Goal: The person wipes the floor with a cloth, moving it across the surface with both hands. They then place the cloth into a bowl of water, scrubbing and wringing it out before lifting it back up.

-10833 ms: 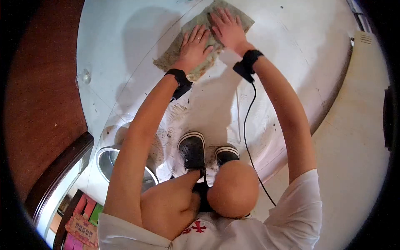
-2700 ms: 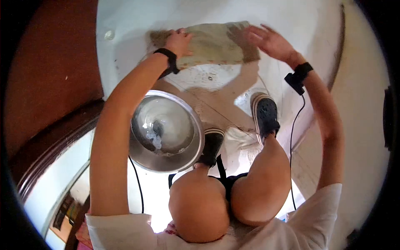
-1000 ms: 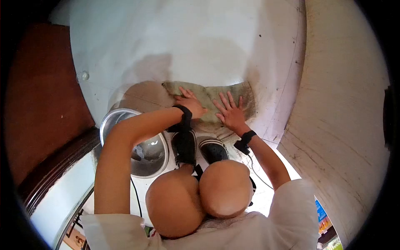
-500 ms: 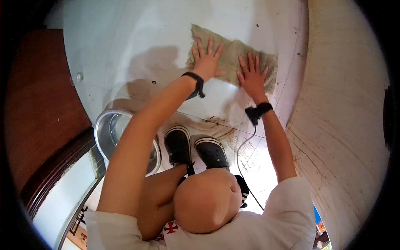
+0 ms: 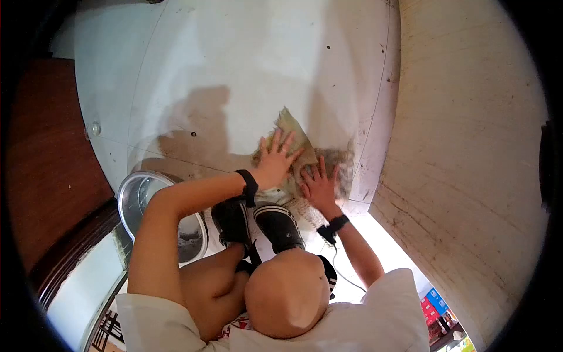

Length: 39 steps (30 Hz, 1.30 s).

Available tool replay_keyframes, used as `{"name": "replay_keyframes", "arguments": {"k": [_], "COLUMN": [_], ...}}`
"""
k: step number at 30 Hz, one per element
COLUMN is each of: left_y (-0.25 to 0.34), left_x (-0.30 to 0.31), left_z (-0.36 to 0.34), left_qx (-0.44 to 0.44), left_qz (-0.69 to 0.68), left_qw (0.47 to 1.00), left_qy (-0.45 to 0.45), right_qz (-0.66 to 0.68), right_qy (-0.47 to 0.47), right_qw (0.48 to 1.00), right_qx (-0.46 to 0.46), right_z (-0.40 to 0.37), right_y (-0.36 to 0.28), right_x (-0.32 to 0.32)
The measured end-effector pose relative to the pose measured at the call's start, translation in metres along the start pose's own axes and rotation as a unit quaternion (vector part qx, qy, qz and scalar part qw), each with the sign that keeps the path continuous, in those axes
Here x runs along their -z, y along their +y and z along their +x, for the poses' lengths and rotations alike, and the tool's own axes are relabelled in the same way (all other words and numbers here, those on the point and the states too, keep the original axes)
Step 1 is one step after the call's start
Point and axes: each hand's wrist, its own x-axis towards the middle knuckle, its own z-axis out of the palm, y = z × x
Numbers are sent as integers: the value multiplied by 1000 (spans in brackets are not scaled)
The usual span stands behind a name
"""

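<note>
A greenish-brown cloth (image 5: 296, 136) lies bunched on the white tiled floor (image 5: 258, 53), its far corner pointing away from me. My left hand (image 5: 274, 164) rests on the cloth's left part with fingers spread. On its right part, my right hand (image 5: 321, 185) presses down, fingers also apart. Both palms face the floor, and neither hand grasps the cloth. Black straps circle both wrists, and a cable runs from the right one. Dirty smears show on the floor around the cloth.
A round metal basin (image 5: 130, 205) holding water stands left of my feet, partly behind my left arm. My black shoes (image 5: 278, 226) are just below the cloth. A stained pale panel (image 5: 451, 164) rises on the right. Dark red-brown wood (image 5: 56, 158) lines the left.
Both hands have drawn the cloth toward my feet. It was spread nearly flat before and is now folded and bunched. My left elbow has bent outward.
</note>
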Motion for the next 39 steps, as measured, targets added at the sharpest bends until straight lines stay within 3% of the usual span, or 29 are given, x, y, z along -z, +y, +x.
{"name": "replay_keyframes", "arguments": {"k": [4, 7, 10, 14, 20, 24, 25, 26, 28, 29, 31, 33, 38, 39], "left_y": [-46, -80, -91, -95, -131, -157, -151, -146, -186, -174, -158, -154, -115, -114], "left_x": [28, 54, 75, 95, 81, 63, 77, 89, 3, 2, -17, -76, -174, -224], "left_z": [36, 62, 78, 54, -39, -135, -162, -191, -263, -289, -336, -386, -455, -472], "left_qx": [153, 178, 164, 147, 134, 213, 279, 345, 318, 376, 467, 517, 693, 711], "left_qz": [20, 27, 53, 23, 10, 16, -8, -32, -29, -57, -108, -81, -82, -122], "left_qw": [985, 966, 960, 966, 970, 951, 945, 931, 888, 858, 793, 758, 587, 560], "left_qy": [83, 187, 220, 211, 201, 224, 172, 118, 329, 344, 375, 391, 410, 406], "right_qz": [-8, -55, -48, -37, -36, 50, 68, 85, 44, 26, -24, -59, -78, -76], "right_qy": [114, 208, 185, 188, 122, 35, -14, -64, 73, 141, 131, 125, 143, 164], "right_qw": [993, 974, 970, 957, 961, 967, 965, 961, 983, 982, 990, 990, 986, 983], "right_qx": [-8, -76, -149, -219, -245, -248, -253, -256, -165, -120, -48, 10, 18, 32], "right_z": [102, 177, 202, 166, 59, 2, -3, 0, 17, 25, 57, 91, 168, 192], "right_y": [20, 58, 117, 142, 88, 46, 40, 35, 39, 44, 49, 45, -31, -52], "right_x": [12, 26, 34, 19, -14, -21, -8, 5, 20, 26, 32, 23, 38, 37]}}
